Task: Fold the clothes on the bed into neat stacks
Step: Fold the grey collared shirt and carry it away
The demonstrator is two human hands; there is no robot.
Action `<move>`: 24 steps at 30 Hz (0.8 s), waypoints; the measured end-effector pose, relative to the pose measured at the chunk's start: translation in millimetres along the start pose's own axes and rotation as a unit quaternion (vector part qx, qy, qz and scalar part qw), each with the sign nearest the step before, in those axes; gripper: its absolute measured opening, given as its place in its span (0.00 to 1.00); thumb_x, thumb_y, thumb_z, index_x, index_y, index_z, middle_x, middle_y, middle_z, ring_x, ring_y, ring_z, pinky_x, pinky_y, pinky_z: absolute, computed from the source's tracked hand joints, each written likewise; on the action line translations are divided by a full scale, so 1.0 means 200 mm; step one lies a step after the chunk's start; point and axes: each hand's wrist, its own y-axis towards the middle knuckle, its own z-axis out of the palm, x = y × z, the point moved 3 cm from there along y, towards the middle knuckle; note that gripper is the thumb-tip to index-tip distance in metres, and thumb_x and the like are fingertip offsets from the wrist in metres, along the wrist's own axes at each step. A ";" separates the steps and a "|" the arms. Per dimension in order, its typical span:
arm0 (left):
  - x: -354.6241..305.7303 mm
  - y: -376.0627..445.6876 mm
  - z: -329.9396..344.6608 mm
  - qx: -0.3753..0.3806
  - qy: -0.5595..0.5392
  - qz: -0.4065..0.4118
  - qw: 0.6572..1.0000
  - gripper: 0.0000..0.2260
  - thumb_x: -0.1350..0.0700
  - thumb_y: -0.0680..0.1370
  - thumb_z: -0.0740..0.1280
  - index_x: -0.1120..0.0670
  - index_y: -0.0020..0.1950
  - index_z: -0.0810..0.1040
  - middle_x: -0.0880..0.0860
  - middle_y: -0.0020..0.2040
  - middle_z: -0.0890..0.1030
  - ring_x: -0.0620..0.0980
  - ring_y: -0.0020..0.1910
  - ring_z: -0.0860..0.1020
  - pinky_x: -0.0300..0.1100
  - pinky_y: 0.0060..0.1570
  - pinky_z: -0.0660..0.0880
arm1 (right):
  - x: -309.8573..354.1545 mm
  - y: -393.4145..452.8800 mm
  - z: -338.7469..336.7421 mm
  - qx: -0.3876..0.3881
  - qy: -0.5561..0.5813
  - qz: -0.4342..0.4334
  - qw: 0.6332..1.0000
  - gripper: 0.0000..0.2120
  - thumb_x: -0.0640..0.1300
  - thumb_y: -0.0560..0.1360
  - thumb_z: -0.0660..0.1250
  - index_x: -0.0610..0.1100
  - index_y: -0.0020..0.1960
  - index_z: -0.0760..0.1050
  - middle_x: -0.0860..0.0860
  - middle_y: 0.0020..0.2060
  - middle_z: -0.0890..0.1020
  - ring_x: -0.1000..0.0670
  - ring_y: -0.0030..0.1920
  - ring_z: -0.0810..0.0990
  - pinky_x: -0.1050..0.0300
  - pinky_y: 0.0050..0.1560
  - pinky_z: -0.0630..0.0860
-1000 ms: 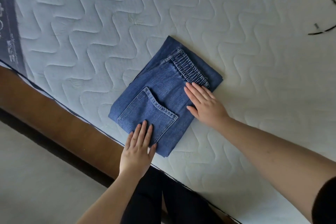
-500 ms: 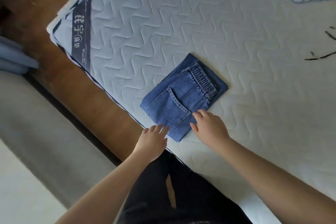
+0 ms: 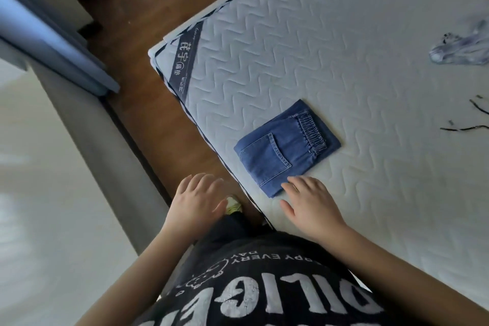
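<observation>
- Both hands have come off the jeans (image 3: 287,144): a second ago we had them pressed flat on the denim, smoothing it, and now neither presses it.
- Our left hand (image 3: 197,200) has pulled back past the bed's edge and hangs over the floor (image 3: 148,103), fingers loosely spread, holding nothing.
- Our right hand (image 3: 311,205) is also relaxed and empty, just above the mattress (image 3: 291,47); its fingertips reach the jeans' near corner, though we cannot tell whether they touch it.
- The jeans lie as a compact square near the bed's edge, pocket up and elastic waistband on the far side, folded as they were a second ago.
- Our view has swung back and wider, so the mattress corner with its label and a crumpled pale garment (image 3: 460,47) far to the right now show.
- We judge this item finished: the fold looks tidy and needs no more pressing.
- The pale garment is well apart from the jeans and looks unfolded, so it seems the likely next piece, to be folded and stacked by the jeans.
</observation>
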 end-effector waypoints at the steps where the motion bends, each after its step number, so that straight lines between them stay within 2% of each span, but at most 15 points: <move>1: 0.03 -0.02 -0.04 -0.013 0.006 -0.007 1.000 0.17 0.44 0.76 0.67 0.49 0.62 0.78 0.49 0.59 0.80 0.53 0.62 0.77 0.54 0.64 0.71 | 0.03 0.02 -0.03 -0.007 0.000 -0.011 1.000 0.13 0.49 0.69 0.74 0.42 0.49 0.81 0.46 0.47 0.83 0.43 0.49 0.82 0.48 0.52 0.79; 4: 0.10 -0.09 -0.13 -0.035 0.017 -0.046 0.998 0.20 0.40 0.78 0.57 0.48 0.64 0.76 0.49 0.62 0.78 0.53 0.65 0.75 0.54 0.66 0.69 | 0.13 0.10 -0.09 -0.039 -0.005 -0.047 0.998 0.13 0.50 0.71 0.70 0.42 0.51 0.81 0.46 0.49 0.83 0.43 0.51 0.81 0.47 0.54 0.78; 8: 0.26 -0.21 -0.21 -0.054 0.026 -0.110 0.992 0.20 0.40 0.79 0.61 0.49 0.66 0.76 0.50 0.65 0.77 0.54 0.68 0.73 0.54 0.69 0.67 | 0.32 0.26 -0.15 -0.050 0.004 -0.094 0.994 0.19 0.53 0.75 0.57 0.43 0.51 0.81 0.47 0.49 0.83 0.44 0.51 0.81 0.47 0.55 0.78; 10: 0.35 -0.27 -0.24 -0.055 0.022 -0.148 0.987 0.22 0.39 0.79 0.59 0.49 0.67 0.76 0.51 0.65 0.77 0.54 0.68 0.73 0.55 0.69 0.67 | 0.42 0.36 -0.16 -0.043 0.003 -0.126 0.991 0.18 0.52 0.75 0.58 0.43 0.52 0.81 0.47 0.49 0.83 0.44 0.51 0.81 0.47 0.54 0.79; 13: 0.53 -0.34 -0.27 -0.057 -0.002 -0.202 0.978 0.27 0.37 0.77 0.54 0.49 0.69 0.75 0.52 0.66 0.77 0.55 0.68 0.73 0.55 0.70 0.67 | 0.55 0.55 -0.18 -0.046 -0.012 -0.163 0.985 0.12 0.50 0.74 0.67 0.43 0.52 0.81 0.48 0.48 0.83 0.44 0.50 0.82 0.47 0.53 0.79; 17: 0.83 -0.40 -0.31 -0.059 -0.020 -0.251 0.966 0.30 0.37 0.77 0.50 0.52 0.68 0.77 0.54 0.65 0.78 0.57 0.68 0.74 0.56 0.70 0.67 | 0.81 0.80 -0.22 -0.050 -0.048 -0.208 0.976 0.17 0.51 0.75 0.59 0.44 0.52 0.82 0.49 0.46 0.83 0.45 0.47 0.82 0.49 0.51 0.79; 20: 1.04 -0.40 -0.35 -0.077 -0.024 -0.257 0.963 0.27 0.39 0.78 0.54 0.54 0.66 0.79 0.55 0.62 0.80 0.58 0.65 0.76 0.56 0.67 0.70 | 1.01 0.96 -0.23 -0.021 -0.071 -0.217 0.973 0.13 0.50 0.74 0.70 0.45 0.55 0.82 0.50 0.49 0.84 0.46 0.50 0.82 0.48 0.54 0.78; 22: 1.17 -0.38 -0.38 -0.099 -0.012 -0.251 0.963 0.23 0.41 0.77 0.58 0.54 0.63 0.80 0.54 0.59 0.82 0.57 0.61 0.79 0.55 0.63 0.73 | 1.15 1.07 -0.24 -0.001 -0.075 -0.219 0.973 0.14 0.51 0.75 0.69 0.45 0.57 0.81 0.50 0.51 0.84 0.46 0.53 0.82 0.47 0.57 0.77; 24: 1.29 -0.35 -0.42 -0.118 -0.003 -0.242 0.963 0.19 0.44 0.76 0.67 0.54 0.61 0.81 0.53 0.57 0.82 0.56 0.59 0.80 0.53 0.59 0.75 | 1.26 1.16 -0.25 0.006 -0.072 -0.225 0.972 0.14 0.51 0.77 0.64 0.46 0.58 0.80 0.50 0.53 0.83 0.46 0.55 0.81 0.47 0.60 0.76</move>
